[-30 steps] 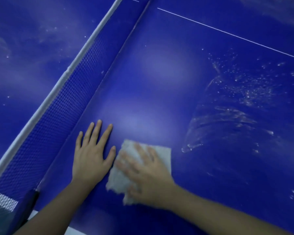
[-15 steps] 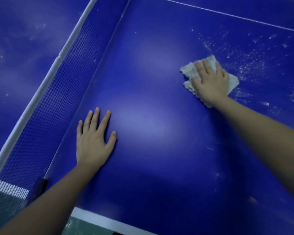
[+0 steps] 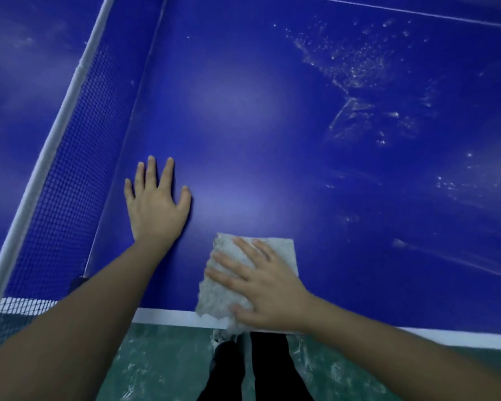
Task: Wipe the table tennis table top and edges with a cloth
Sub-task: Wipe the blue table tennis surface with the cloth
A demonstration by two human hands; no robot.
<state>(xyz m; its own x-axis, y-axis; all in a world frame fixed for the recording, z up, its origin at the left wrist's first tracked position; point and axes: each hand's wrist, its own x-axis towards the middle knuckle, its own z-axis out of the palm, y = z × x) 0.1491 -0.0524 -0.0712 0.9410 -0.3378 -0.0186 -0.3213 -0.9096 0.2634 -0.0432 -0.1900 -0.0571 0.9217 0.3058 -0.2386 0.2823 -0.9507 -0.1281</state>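
- Your right fingers point(image 3: 235, 266) are spread out flat on top of the cloth point(image 3: 217, 299), not curled round it, just pressing it down with the palm of your right hand point(image 3: 268, 287).
- The cloth is a pale grey, fuzzy rectangle lying flat at the near edge of the blue bench point(image 3: 243, 125). Its lower corner laps over the white edge stripe point(image 3: 168, 315), by your thumb.
- Your left fingers point(image 3: 151, 172) are straight and a bit fanned, holding nothing. Your left hand point(image 3: 156, 206) sits palm-down on the bare bench, up and to the left of the cloth, not touching it.
- Just left of that hand runs the net point(image 3: 64, 175), blue mesh with a white top band point(image 3: 55, 131), going diagonally up the view.
- Far right side of the bench has whitish specks and smears point(image 3: 353, 70), well apart from the cloth.
- Below the bench edge you can see green floor point(image 3: 162, 366) and your dark trouser legs point(image 3: 266, 366).
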